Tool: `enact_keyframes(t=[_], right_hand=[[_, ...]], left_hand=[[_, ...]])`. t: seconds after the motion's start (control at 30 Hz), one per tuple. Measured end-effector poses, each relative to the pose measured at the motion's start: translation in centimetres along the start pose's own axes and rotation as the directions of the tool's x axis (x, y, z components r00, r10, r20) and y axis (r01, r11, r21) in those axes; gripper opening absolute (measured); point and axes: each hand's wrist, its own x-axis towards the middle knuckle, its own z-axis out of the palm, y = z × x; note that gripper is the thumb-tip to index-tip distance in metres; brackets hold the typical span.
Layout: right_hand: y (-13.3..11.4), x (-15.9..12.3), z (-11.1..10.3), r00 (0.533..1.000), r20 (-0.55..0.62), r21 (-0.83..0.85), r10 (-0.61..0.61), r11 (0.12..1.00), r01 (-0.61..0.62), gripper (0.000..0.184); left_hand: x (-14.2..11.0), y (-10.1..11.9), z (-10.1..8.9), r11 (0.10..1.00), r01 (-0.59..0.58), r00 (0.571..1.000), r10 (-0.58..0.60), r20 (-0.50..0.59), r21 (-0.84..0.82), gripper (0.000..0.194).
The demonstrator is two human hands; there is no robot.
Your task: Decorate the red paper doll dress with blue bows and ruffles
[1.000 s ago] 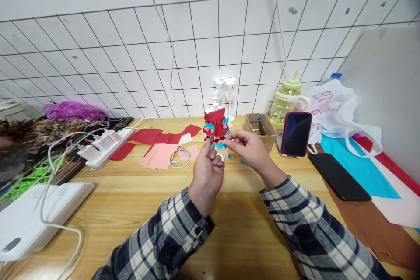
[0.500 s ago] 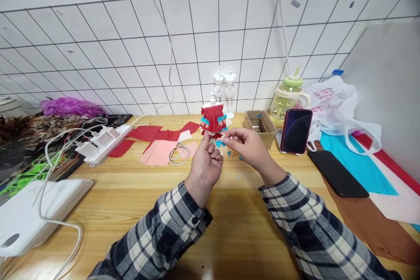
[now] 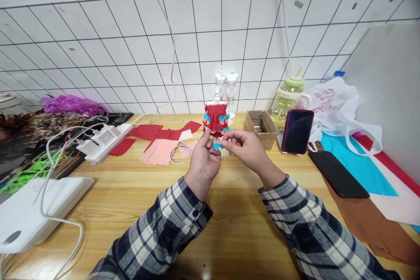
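A small blue paper bow (image 3: 217, 145) sits between my two hands. My left hand (image 3: 204, 164), palm up with fingers curled, pinches it from the left. From the right, the thumb and forefinger of my right hand (image 3: 246, 148) close on its edge. Just behind them stands a miniature dress form wearing a pleated red dress (image 3: 215, 113) with a white zigzag top edge. Several blue bows (image 3: 224, 117) are fixed on the dress. Its lower part is partly hidden by my fingers. Two bare white mini mannequins (image 3: 231, 85) stand behind.
Red paper (image 3: 146, 131), pink sheets (image 3: 159, 152) and a coiled white cable (image 3: 180, 153) lie to the left, by a power strip (image 3: 103, 143). On the right are a cardboard box (image 3: 261, 129), a green-lidded bottle (image 3: 288, 98), a propped phone (image 3: 297, 131) and a black phone (image 3: 337, 174).
The blue bow has come slightly down and left, lower between my hands. My left fingers have moved up against it, and the camera view has shifted a little.
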Motion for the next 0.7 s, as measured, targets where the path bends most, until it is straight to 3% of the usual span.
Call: enact_keyframes(t=[0.2,0.37,0.57,0.7], right_hand=[[-0.2,0.2,0.5,0.995,-0.099,0.038,0.000,0.999,0.004,0.020],[-1.2,0.7,2.4,0.982,-0.180,0.119,0.053,0.992,-0.032,0.019],[-1.7,1.4,3.9,0.942,-0.337,-0.139,0.005,0.989,-0.055,0.015],[-1.3,1.6,4.0,0.934,-0.357,-0.225,-0.013,0.972,-0.072,0.016]], left_hand=[[0.1,-1.0,-0.4,1.000,0.011,1.000,-0.011,0.000,0.004,0.015],[0.8,-1.8,-1.3,1.000,-0.006,0.999,0.007,0.046,-0.013,0.013],[1.3,-1.9,-2.3,0.999,-0.027,0.989,0.032,0.148,-0.033,0.007],[1.0,-1.3,-2.3,0.999,-0.012,0.987,0.021,0.158,-0.053,0.008]])
